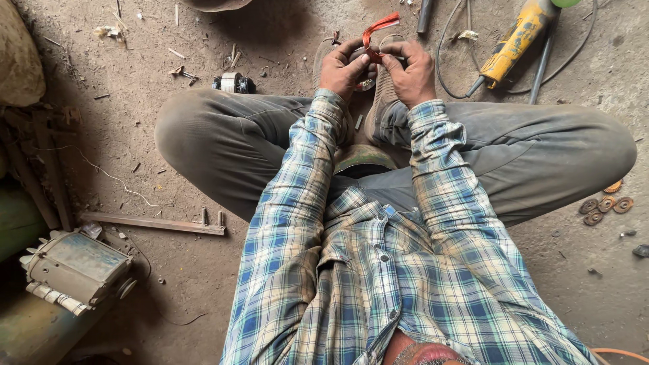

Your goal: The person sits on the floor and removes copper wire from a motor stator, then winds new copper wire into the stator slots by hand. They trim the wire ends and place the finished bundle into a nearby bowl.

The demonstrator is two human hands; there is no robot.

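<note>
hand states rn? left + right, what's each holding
Left hand: closed, pinching the orange-red strip and a small part beneath it.
Right hand: closed, fingers on the same strip; what else it grips cannot be told.

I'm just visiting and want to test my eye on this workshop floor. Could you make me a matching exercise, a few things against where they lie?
Things:
1. red strip
2. yellow power tool
3. rusty discs
4. grey metal box

Places:
A. lower left, on the floor
B. between the left hand and right hand
C. floor by the person's right knee
D. top right, with a cable

Pairs: 1-B, 2-D, 3-C, 4-A
</note>
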